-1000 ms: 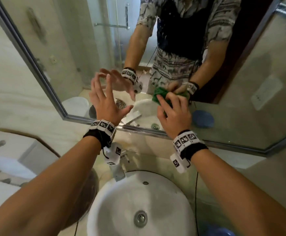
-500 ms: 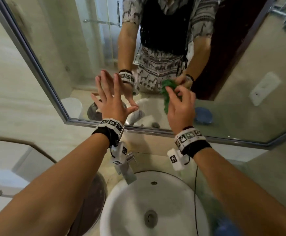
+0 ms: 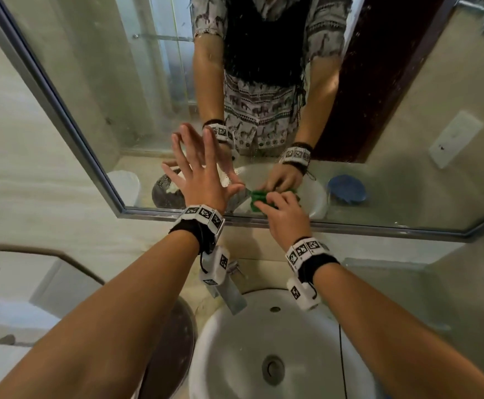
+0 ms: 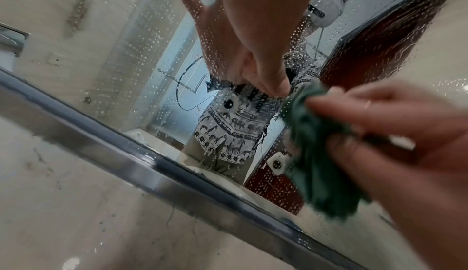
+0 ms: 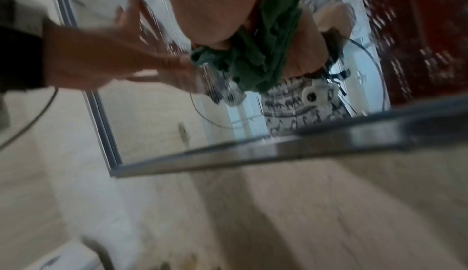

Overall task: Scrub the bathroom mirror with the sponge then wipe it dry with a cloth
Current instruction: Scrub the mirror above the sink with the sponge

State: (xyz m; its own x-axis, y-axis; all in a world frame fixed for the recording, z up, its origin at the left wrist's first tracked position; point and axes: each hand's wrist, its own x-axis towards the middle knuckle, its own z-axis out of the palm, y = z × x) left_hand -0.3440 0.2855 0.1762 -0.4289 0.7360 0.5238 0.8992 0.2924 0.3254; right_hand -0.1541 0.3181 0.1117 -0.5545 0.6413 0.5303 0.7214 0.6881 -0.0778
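Left hand (image 3: 203, 180) flat, fingers spread, on mirror (image 3: 407, 145). Right hand (image 3: 285, 216) clutches green cloth (image 3: 256, 198) against the glass. Basin (image 3: 235, 341) and faucet (image 3: 232, 295) below.

Countertop (image 3: 393, 272) under white basin (image 3: 235, 341), faucet (image 3: 229, 292)

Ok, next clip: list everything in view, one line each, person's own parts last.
mirror: one, metal-framed, on the wall, speckled with droplets
cloth: one, green, bunched, at the glass near the lower frame
sink: one, white, round, below the mirror
faucet: one, chrome, behind the sink
toilet: one, white, far left
blue dish: one, seen only as a reflection, right of the sink
left hand: fingers spread flat at the glass
right hand: grips the cloth
wrist bands: two, black with white marker tags
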